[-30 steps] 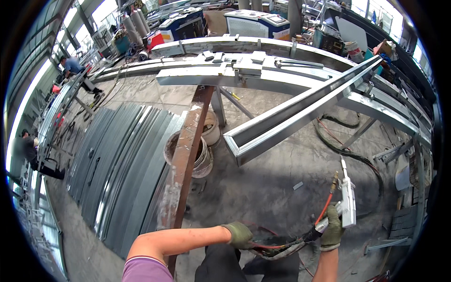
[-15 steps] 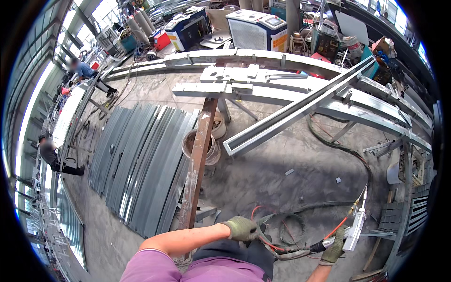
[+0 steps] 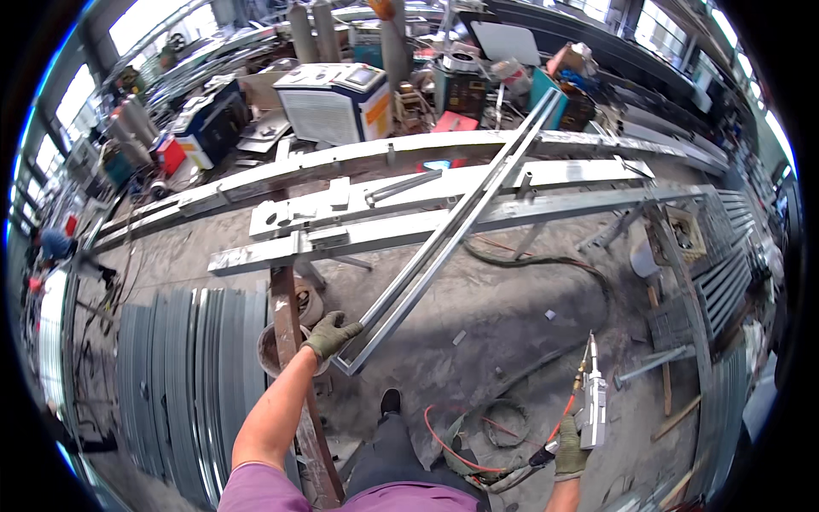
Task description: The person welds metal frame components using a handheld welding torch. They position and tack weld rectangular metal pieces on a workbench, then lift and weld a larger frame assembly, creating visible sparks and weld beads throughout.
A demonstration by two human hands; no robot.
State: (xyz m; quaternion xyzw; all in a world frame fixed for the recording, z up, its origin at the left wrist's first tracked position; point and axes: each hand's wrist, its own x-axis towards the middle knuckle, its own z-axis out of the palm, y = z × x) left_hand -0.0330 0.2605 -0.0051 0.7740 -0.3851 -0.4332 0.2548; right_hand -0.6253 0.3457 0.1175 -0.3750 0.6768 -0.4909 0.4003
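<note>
My left hand (image 3: 331,335), in an olive work glove, reaches forward at the near end of a long, narrow metal frame (image 3: 444,243). Its fingers are stretched and apart, against or just beside the frame's left edge; contact is hard to tell. The frame lies slanted across the beams, its near end jutting towards me. Low on the right, my gloved right hand (image 3: 571,450) is closed around the grip of a white and silver welding gun (image 3: 595,401), whose thin nozzle points away from me. An orange hose (image 3: 570,401) and a dark cable run from the gun.
White-topped steel beams (image 3: 358,235) span the middle, with a rusty brown bar (image 3: 294,358) running towards me. Grey metal strips (image 3: 192,384) are stacked at left. Buckets (image 3: 273,346) stand under the bar. Coiled hoses (image 3: 508,422) lie by my feet. A white-blue machine cabinet (image 3: 333,102) stands behind.
My left hand has moved from in front of my body out to the frame's near end. The view has swung right, and my right hand still holds the welding gun.
</note>
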